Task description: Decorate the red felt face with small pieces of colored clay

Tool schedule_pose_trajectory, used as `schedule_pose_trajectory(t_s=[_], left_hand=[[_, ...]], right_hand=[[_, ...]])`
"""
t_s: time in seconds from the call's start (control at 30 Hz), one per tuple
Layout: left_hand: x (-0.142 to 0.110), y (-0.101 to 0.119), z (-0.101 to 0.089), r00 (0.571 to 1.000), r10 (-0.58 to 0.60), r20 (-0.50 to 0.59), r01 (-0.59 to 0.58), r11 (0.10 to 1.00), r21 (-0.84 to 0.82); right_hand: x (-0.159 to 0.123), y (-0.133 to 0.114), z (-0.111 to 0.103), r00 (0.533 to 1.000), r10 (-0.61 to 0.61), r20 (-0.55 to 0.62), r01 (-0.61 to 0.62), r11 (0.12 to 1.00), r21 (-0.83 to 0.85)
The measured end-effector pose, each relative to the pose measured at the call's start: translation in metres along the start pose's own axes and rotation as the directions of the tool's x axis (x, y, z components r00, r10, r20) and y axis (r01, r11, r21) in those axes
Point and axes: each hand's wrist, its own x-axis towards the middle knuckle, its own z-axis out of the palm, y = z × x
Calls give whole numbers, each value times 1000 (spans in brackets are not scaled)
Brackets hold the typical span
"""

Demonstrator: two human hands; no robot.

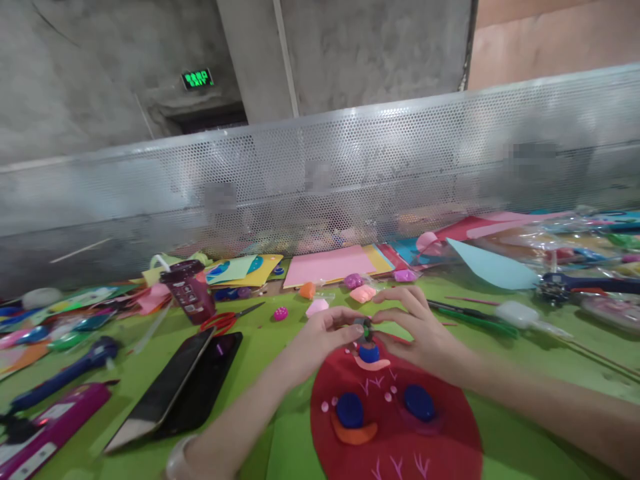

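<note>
My left hand (330, 332) pinches a small grey-green piece (366, 329) between thumb and forefinger. My right hand (419, 328) meets it from the other side, thumb and forefinger closed in on the same piece, the other fingers raised. What the piece is cannot be made out. Right below it, a blue clay disc (369, 354) with a pink clay strip (374, 365) lies on a large red rounded sheet (400, 453). Further down the sheet are two more blue discs (349, 410), an orange clay crescent (355, 433), small pink balls and pink branching lines.
Left of the sheet a phone (167, 377) leans over a dark case, near red-handled scissors (223, 323) and a lidded cup (189, 293). Glue guns (65, 377) lie at both sides. Coloured paper (325, 265) and clay lumps line the back, before a perforated metal panel (280, 180).
</note>
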Motion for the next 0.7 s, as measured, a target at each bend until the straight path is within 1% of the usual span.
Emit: schedule_pose_trajectory(t_s=[0.1,0.2,0.3,0.37,0.43,0.47,0.5,0.53,0.57,0.6,0.63,0.67,0.7], left_hand=[[0,0,1,1000,-5,-11,6,1000,18],[0,1,4,1000,-5,4,4,999,38],[1,2,4,1000,10,4,-10,998,55],[2,5,-3,1000,23,-17,-20,991,136],[3,9,-17,998,22,-55,-3,947,321],[3,12,-26,997,13,-73,21,897,442],[3,14,-36,994,16,-112,51,821,569],[3,15,-47,988,49,-147,70,707,704],[3,16,-56,987,82,-142,70,569,819],[2,17,-65,987,97,-126,73,429,900],[1,17,-72,990,86,-114,81,320,944],[0,17,-77,992,66,-109,90,249,964],[0,16,-80,993,47,-111,99,208,973]], right_hand=[[-1,0,0,999,-28,24,28,999,-29],[0,-2,-1,998,-41,40,43,998,-37],[4,-1,-3,1000,-29,12,29,999,-14],[6,1,-4,1000,-20,-11,20,999,28],[6,5,-5,1000,-5,8,5,994,106],[6,7,-5,999,17,39,-22,989,144],[5,9,-4,996,48,81,-62,984,170],[3,11,-4,988,91,128,-113,977,182],[2,12,-3,975,139,175,-171,969,180],[1,13,-2,960,183,214,-221,960,171],[0,14,-1,946,215,243,-258,953,160],[-1,14,-1,936,239,259,-285,946,154],[-2,14,0,927,263,267,-311,938,154]])
